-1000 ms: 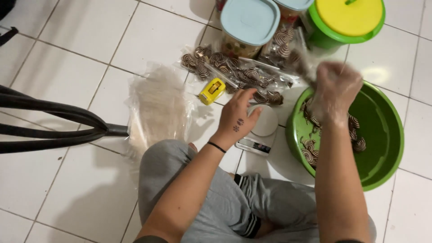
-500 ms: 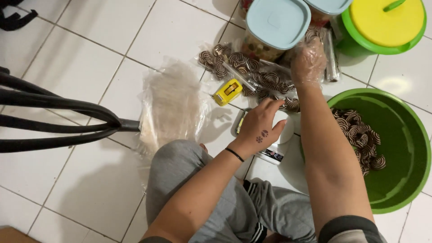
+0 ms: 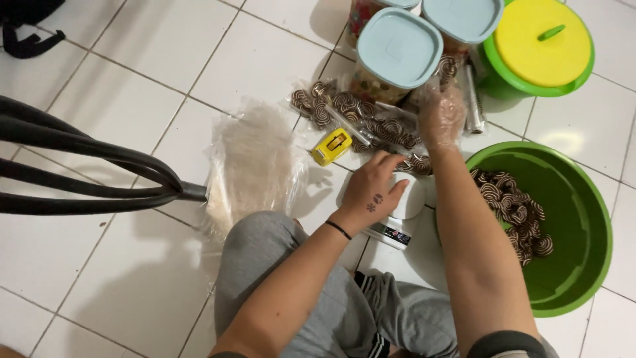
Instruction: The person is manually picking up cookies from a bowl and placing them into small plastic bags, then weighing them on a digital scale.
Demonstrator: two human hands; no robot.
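My left hand (image 3: 371,192) lies palm down on a small white kitchen scale (image 3: 405,211) on the floor, its fingertips next to a few brown-and-white swirl cookies (image 3: 416,164). My right hand (image 3: 440,116), in a clear plastic glove, is stretched out over a pile of bagged swirl cookies (image 3: 358,116). The glove blurs its fingers, so I cannot see whether it holds anything. A green basin (image 3: 583,219) to the right of my right forearm holds loose swirl cookies (image 3: 513,209).
A stack of clear plastic bags (image 3: 255,166) lies to the left, a small yellow tool (image 3: 331,146) beside it. Tubs with pale blue lids (image 3: 397,50) and a green bucket with a yellow lid (image 3: 540,46) stand behind. Black chair legs (image 3: 86,172) reach in from the left.
My right hand left the green basin and moved up-left to the bagged cookies. My left hand stayed on the scale.
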